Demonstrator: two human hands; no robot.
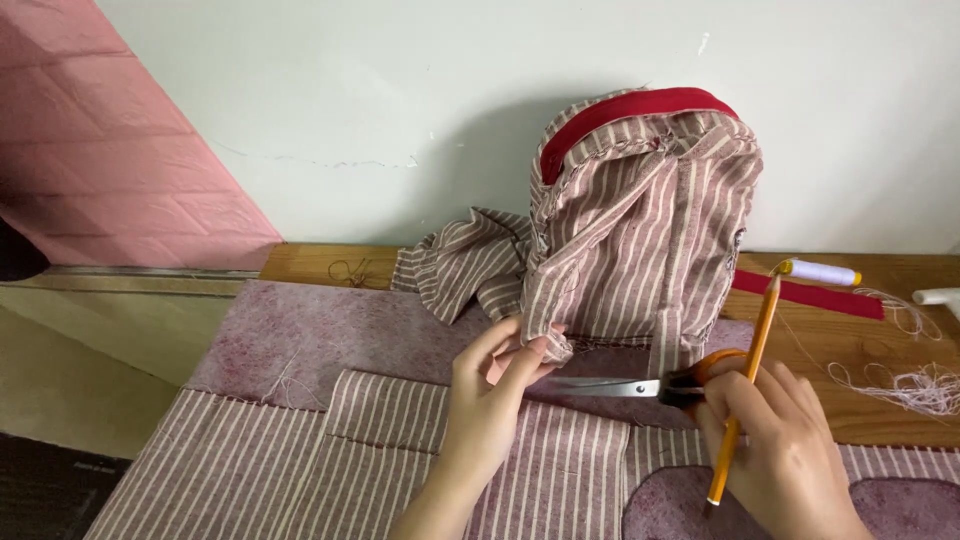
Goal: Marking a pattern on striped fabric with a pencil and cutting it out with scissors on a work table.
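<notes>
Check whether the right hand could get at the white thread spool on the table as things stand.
Probably not freely: the right hand already holds scissors and a pencil. The path to the spool itself looks open.

My left hand [490, 385] reaches up from below, forearm angled in, thumb and fingertips pinched together. My right hand [775, 440] sits lower right, fingers curled closed in a grip, knuckles toward me.
</notes>
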